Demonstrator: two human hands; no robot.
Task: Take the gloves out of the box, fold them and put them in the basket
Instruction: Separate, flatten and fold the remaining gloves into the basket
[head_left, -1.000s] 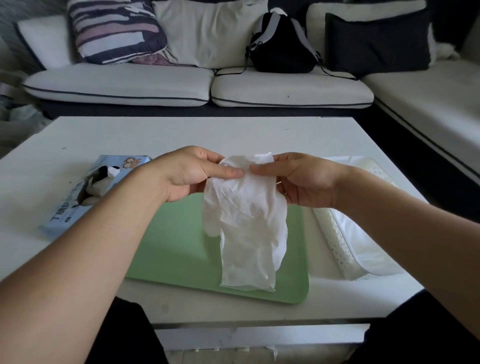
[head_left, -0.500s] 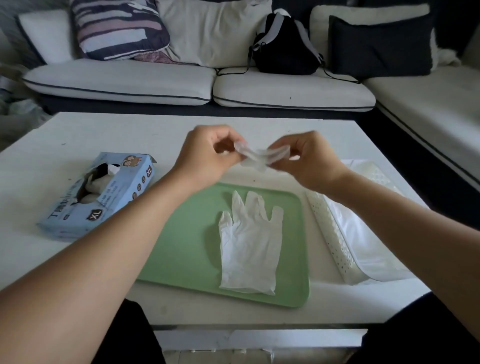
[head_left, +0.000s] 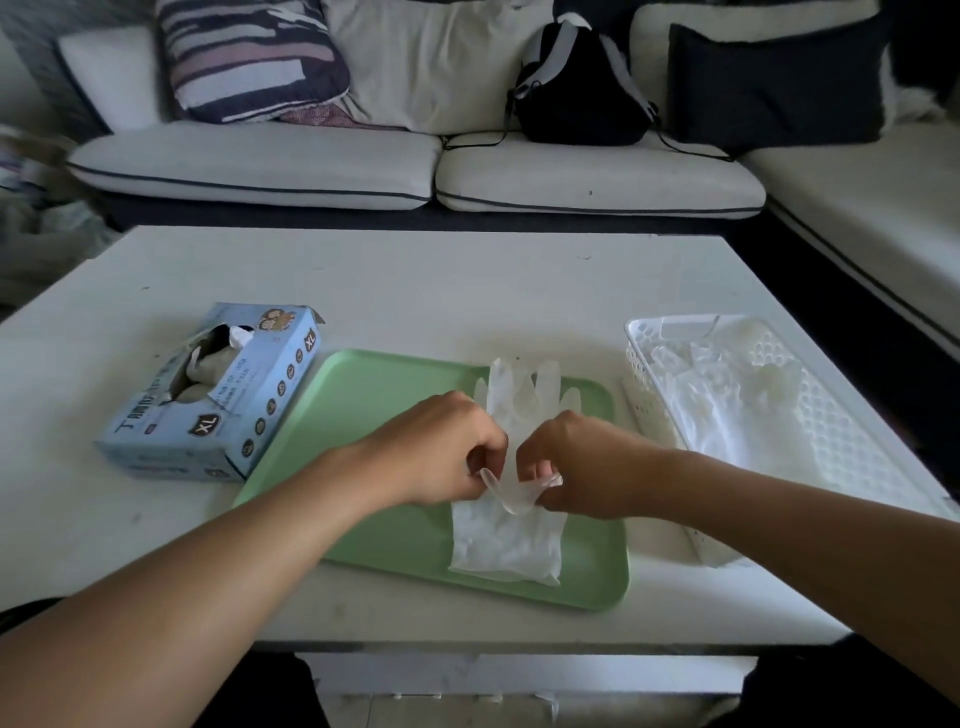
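Observation:
A white translucent glove (head_left: 506, 545) lies flat on the green tray (head_left: 374, 415), fingers pointing away from me. My left hand (head_left: 447, 452) and my right hand (head_left: 587, 462) hover close together just over its middle. Between them they pinch a small crumpled strip of a second translucent glove (head_left: 511, 491). The blue glove box (head_left: 260, 400) marked XL sits left of the tray, with white gloves showing in its torn top opening. The white perforated basket (head_left: 644, 395) stands right of the tray and holds several pale gloves.
Everything rests on a white low table (head_left: 415, 291). Behind it runs a white sofa (head_left: 260, 161) with cushions and a black backpack (head_left: 576, 98). The sofa's side section borders the table on the right.
A second ago both hands held a glove hanging; it then lay flat on the tray. Since then the hands came down and nearer, still pinching the second glove over it.

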